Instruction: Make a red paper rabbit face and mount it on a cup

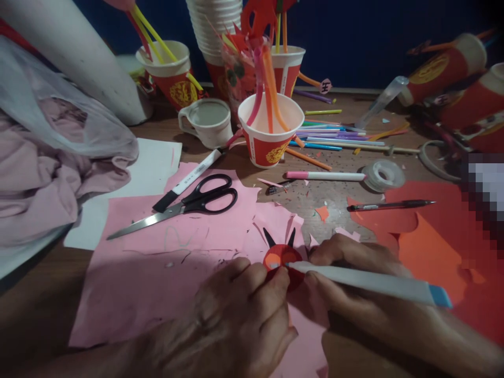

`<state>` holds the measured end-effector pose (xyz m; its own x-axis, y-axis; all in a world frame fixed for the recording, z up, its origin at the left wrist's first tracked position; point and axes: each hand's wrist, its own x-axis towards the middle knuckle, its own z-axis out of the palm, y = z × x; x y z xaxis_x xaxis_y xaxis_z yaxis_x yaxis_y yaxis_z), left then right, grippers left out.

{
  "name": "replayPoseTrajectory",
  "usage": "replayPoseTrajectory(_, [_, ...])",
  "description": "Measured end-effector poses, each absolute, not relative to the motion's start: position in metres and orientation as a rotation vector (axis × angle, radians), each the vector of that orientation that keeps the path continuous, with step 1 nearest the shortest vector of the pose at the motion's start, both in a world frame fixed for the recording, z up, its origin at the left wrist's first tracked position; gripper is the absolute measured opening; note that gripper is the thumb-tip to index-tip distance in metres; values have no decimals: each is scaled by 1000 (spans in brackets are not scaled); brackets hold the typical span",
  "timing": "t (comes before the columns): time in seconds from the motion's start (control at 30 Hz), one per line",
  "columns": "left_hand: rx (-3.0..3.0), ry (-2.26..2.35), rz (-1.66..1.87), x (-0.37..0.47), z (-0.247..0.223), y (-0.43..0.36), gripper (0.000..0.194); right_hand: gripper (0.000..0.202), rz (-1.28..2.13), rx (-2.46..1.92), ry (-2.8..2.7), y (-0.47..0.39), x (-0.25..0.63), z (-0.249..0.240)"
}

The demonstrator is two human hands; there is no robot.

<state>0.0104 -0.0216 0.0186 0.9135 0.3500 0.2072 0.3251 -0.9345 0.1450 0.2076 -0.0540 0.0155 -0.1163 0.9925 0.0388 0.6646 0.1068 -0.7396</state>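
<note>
A small round red paper face (pixel 295 281) with orange eye patches and black pointed horns lies on the pink paper (pixel 142 273). The curled fingers of my left hand (pixel 248 310) are closed on its left and lower edge, covering part of it. In my right hand (pixel 354 294) is a white felt-tip pen (pixel 366 278) with a blue end, pinched between thumb and fingers. Its tip touches the face near the right orange patch. Black-handled scissors (pixel 189 203) rest on the pink paper, partly open, beside a white marker with a black cap (pixel 191 178).
Behind stand a red-and-white paper cup (pixel 268 149) with straws, a white mug (pixel 210 123) and more cups. Loose straws (pixel 334 134), a pink-capped pen (pixel 326 176), a tape roll (pixel 382 175) and a dark pen (pixel 394 205) lie to the right, near red paper (pixel 429 197).
</note>
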Motion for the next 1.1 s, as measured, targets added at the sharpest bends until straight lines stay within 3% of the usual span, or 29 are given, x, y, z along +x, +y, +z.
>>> replayPoseTrajectory(0.47, [2945,505,322,12,26,-18,13,17,739,-1595,-1916,-53,207,19])
replayPoseTrajectory(0.77, [2845,482,783,14,-1,-18,29,17,721,-1621,-1940,-53,209,18])
replayPoseTrajectory(0.97, [2869,447,673,11,7,-16,23,16,704,-1571,-1925,-52,209,16])
replayPoseTrajectory(1.1, [2846,474,394,11,17,-15,20,17,715,-1618,-1906,-52,209,18])
